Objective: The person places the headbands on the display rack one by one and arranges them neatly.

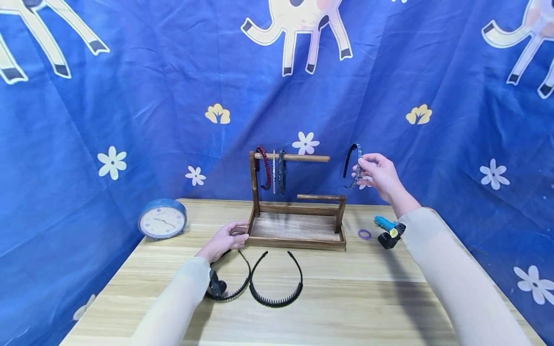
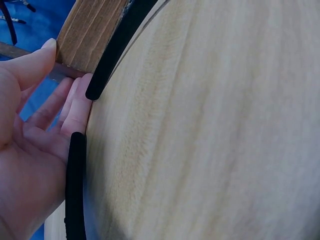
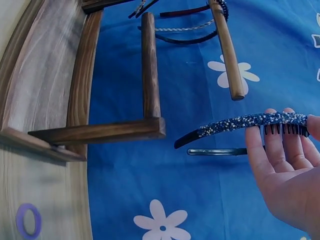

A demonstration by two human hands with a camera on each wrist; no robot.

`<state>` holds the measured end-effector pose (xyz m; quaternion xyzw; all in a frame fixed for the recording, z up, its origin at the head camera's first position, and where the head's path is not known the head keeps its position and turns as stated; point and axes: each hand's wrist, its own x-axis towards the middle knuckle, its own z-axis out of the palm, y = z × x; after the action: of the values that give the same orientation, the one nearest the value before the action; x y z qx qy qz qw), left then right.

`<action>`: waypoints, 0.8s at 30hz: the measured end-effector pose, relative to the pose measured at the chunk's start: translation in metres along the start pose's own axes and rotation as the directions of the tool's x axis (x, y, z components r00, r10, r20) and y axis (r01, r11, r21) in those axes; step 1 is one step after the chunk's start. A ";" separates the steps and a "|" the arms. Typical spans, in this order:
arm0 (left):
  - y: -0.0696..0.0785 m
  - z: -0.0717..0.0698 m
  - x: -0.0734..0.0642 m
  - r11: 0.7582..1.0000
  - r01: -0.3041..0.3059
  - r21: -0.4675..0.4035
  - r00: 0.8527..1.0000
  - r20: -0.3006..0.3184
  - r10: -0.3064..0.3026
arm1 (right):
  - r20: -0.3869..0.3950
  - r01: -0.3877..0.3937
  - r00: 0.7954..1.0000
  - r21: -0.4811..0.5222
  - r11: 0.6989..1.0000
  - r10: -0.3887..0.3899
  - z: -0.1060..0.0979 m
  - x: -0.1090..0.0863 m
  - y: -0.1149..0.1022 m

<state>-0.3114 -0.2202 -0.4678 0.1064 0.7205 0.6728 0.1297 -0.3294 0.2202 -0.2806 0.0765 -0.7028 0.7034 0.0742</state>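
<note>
In the head view my right hand (image 1: 377, 174) pinches a blue glittery headband (image 3: 260, 121) between thumb and fingers. It is held up beside the free end of the upper rod (image 3: 231, 55), apart from it; the right wrist view shows comb teeth along its inside. My left hand (image 1: 225, 241) grips the front left corner of the wooden rack (image 1: 298, 244), thumb (image 2: 47, 50) on one side and fingers on the other. On the upper rod hang a red headband (image 1: 265, 168), a thin pale one (image 1: 274, 172) and a dark blue one (image 1: 282, 172).
Two black headbands lie in front of the rack, one (image 1: 277, 302) in the middle, the other (image 1: 244, 283) partly under my left wrist. A blue clock (image 1: 162, 219) stands at the left. Right of the rack are a purple ring (image 1: 364, 234) and a turquoise item (image 1: 384, 223).
</note>
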 end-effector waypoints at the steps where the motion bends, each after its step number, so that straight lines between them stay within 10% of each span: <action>1: 0.000 0.000 0.000 1.000 -0.004 0.004 1.000 0.002 0.004 | -0.007 -0.002 1.000 -0.017 1.000 0.002 0.002 0.002 0.000; 24: -0.002 -0.001 0.002 1.000 -0.010 0.004 1.000 -0.002 0.010 | -0.009 -0.053 0.999 0.018 0.998 0.054 0.054 0.028 0.009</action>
<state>-0.3134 -0.2206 -0.4696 0.1095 0.7215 0.6721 0.1256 -0.3586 0.1657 -0.2838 0.0549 -0.6981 0.7115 0.0581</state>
